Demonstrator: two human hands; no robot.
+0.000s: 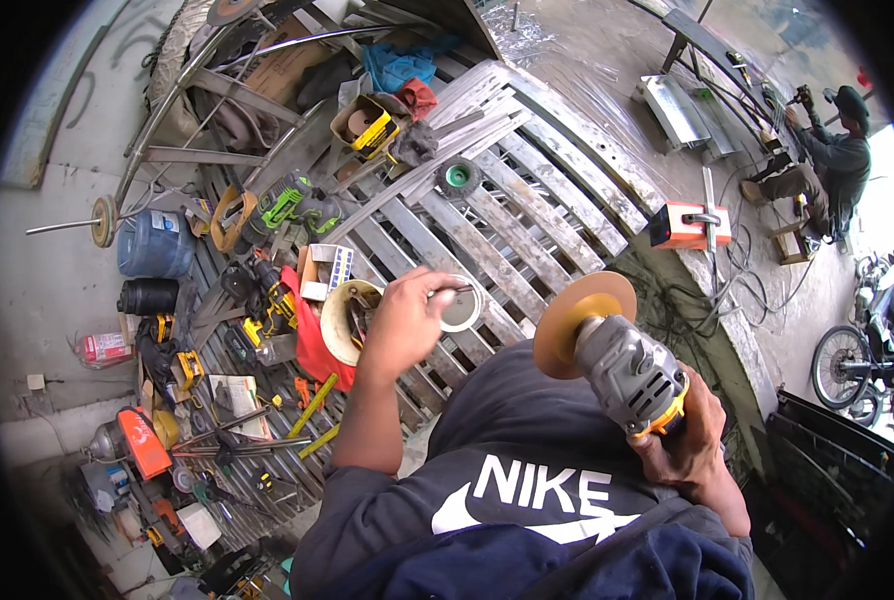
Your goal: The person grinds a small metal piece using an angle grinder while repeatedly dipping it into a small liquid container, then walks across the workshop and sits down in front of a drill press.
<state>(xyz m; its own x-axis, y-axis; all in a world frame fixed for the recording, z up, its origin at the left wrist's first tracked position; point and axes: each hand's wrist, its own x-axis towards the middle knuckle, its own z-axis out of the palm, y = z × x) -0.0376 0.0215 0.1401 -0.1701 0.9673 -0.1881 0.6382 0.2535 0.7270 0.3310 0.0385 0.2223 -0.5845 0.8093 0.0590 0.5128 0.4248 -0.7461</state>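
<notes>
My right hand (695,437) grips the rear of a grey-and-yellow cordless angle grinder (627,370), held up at the right of my body. A tan round disc (585,320) is mounted on its head, tilted toward the left. My left hand (407,318) is closed, its fingertips over the edge of a round, pale-rimmed grey piece (460,312) above the slatted table. Whether this piece is a lid, a cup or a disc I cannot make out. Just left of that hand a cream tub (333,322) holds small tools, partly hidden by my wrist.
The slatted pallet table (542,205) bears a green-centred black wheel (458,177), a yellow tool box (367,125), a green power tool (285,205) and yellow drills (257,325). An orange-and-white box (689,226) stands right. Farther off, a person (817,160) sits at work; cables (742,285) cross the floor.
</notes>
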